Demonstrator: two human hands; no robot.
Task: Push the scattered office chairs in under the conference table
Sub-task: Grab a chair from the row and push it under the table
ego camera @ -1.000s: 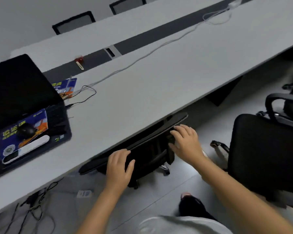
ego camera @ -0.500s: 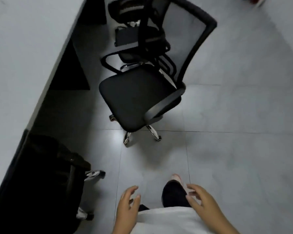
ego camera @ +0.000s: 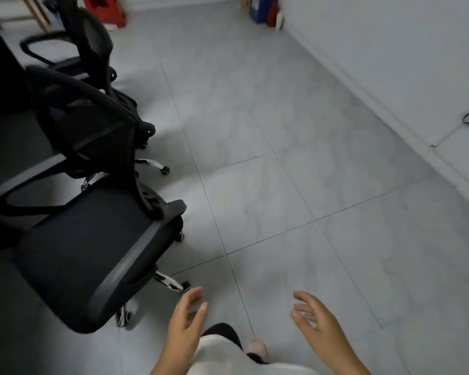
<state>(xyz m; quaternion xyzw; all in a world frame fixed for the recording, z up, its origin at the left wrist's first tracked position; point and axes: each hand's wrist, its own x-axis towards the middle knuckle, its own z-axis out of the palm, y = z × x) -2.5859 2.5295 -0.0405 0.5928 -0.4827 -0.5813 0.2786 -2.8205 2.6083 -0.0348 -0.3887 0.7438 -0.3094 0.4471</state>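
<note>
Head view: the nearest black office chair [ego camera: 92,239] stands at left of frame, a second chair [ego camera: 90,47] upper left. Left hand [ego camera: 186,324] and right hand [ego camera: 318,324], bottom centre, hang loosely spread and empty. Best grasp the backrest [ego camera: 92,131] with both hands.

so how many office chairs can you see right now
2: the near chair at lower left, and the far chair behind it at upper left. The dark left edge may hide more.

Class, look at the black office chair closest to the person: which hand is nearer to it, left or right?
Left. The left hand hangs open just right of the nearest chair, close to its wheeled base, not touching. The right hand is farther right, over bare floor.
</note>
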